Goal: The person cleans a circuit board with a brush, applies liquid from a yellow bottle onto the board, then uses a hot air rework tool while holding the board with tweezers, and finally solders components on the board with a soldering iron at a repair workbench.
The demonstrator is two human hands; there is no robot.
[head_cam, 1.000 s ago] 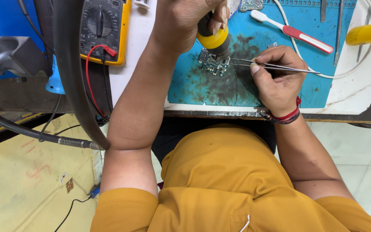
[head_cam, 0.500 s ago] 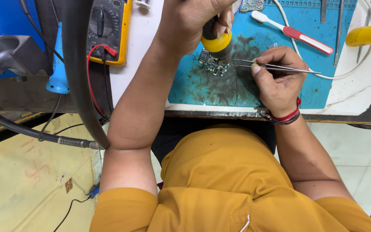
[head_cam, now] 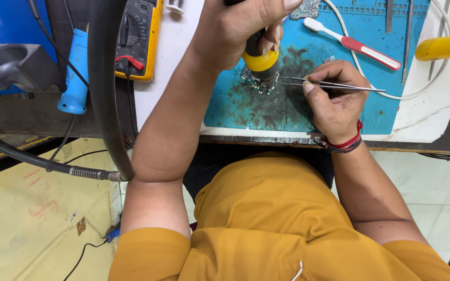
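My left hand (head_cam: 240, 31) gripped the yellow-collared hot-air nozzle (head_cam: 260, 61) over the small green circuit board (head_cam: 256, 82) on the stained blue mat (head_cam: 246, 106). My right hand (head_cam: 334, 96) pinched steel tweezers (head_cam: 329, 83) at its edge. Lingering heat risked scorching; a tremor could have displaced components.

Person, seated, seen from above. Wore a mustard-yellow short-sleeved shirt (head_cam: 266, 224), sleeves ending above the elbows, forearms bare. A small white thread or tag (head_cam: 299, 270) showed at the shirt's lower front. Right wrist carried a red band beside a dark one (head_cam: 346, 144). Left wrist bare.
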